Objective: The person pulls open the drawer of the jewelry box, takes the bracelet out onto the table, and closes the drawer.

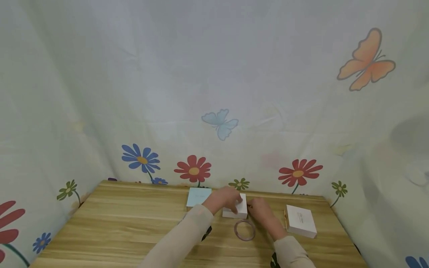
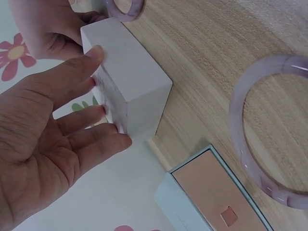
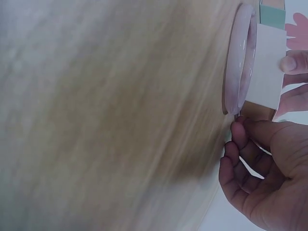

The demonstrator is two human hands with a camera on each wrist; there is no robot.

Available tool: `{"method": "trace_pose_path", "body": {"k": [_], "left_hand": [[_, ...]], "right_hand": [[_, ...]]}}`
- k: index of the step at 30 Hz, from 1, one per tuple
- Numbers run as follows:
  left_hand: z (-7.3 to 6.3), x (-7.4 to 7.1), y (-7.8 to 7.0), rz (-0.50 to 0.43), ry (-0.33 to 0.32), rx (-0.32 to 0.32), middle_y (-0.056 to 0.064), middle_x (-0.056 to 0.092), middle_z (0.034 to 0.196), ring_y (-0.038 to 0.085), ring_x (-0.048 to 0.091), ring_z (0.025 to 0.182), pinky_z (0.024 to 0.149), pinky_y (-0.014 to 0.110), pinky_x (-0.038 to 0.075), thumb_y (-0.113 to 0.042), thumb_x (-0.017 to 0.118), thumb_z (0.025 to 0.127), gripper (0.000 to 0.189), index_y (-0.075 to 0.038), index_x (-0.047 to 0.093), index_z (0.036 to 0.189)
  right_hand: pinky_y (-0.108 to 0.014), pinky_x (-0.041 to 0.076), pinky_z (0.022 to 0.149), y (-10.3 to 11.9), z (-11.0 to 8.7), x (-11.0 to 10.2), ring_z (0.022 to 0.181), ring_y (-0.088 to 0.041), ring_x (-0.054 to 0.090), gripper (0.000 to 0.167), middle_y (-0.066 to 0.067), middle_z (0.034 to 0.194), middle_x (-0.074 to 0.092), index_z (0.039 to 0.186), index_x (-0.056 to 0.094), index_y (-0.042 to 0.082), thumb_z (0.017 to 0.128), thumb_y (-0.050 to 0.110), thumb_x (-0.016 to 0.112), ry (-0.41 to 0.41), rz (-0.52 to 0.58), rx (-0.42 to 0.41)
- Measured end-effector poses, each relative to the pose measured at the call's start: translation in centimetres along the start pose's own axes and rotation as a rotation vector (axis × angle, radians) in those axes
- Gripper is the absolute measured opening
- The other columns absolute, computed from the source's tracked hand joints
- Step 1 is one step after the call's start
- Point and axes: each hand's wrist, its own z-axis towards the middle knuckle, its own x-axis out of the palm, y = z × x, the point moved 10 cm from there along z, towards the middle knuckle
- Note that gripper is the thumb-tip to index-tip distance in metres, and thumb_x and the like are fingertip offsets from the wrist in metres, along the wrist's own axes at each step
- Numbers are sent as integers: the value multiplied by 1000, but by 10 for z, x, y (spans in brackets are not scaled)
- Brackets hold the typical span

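Note:
My left hand (image 1: pixel 222 198) holds a small white box (image 1: pixel 235 214) from above. In the left wrist view its thumb lies along the box's edge and the fingers rest on the printed top. At the box's right end, my right hand (image 1: pixel 263 212) pinches a small dark tab between thumb and forefinger, beside a brown end face (image 3: pixel 260 110) of the box. A pale purple bangle (image 1: pixel 244 239) lies on the table just in front of this box. Another such bangle (image 2: pixel 238 110) lies nearer the left arm, mostly hidden by it in the head view.
A light blue box (image 1: pixel 199 197) with a brown drawer front (image 2: pixel 204 185) stands left of the white box. Another white box (image 1: pixel 301 220) sits to the right, beyond the right hand. Behind the wooden table (image 1: pixel 134 212) hangs a flowered cloth (image 1: pixel 268 74).

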Motion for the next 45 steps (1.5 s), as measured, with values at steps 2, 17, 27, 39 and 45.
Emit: {"method": "trace_pose_path", "body": {"k": [2,17,27,39,45], "left_hand": [[1,1,-1,-2,0,5,-10,72,119,10,66,106,88,24,53,-40,84,84,50,-24,72,129],[2,-1,-1,7,-13,44,-8,72,121,11,65,106,91,25,52,-40,84,83,50,-22,72,129],[6,4,6,-56,46,72,-7,68,129,12,63,116,96,24,51,-28,84,86,50,-20,69,133],[1,15,-2,51,-47,53,2,56,143,24,53,131,105,36,46,-49,69,94,48,-20,65,131],[-10,16,-5,15,-206,-112,-1,52,145,30,50,131,98,47,50,-57,64,95,52,-22,61,133]], "right_hand": [[-34,46,56,-2,-2,0,60,-14,54,23,-1,66,65,67,69,11,87,1,73,9,4,10],[-40,54,69,3,-29,0,79,-22,63,25,-7,88,66,111,76,5,92,-3,63,181,78,25],[-55,52,93,7,-44,-15,107,-42,63,22,-19,119,64,114,69,-4,93,2,68,164,85,61],[-55,50,96,5,-50,-22,109,-41,62,19,-16,118,66,112,71,0,94,9,70,137,91,82],[-56,49,95,13,-49,-26,107,-39,64,20,-15,115,67,112,70,0,94,8,70,92,95,32]]}}
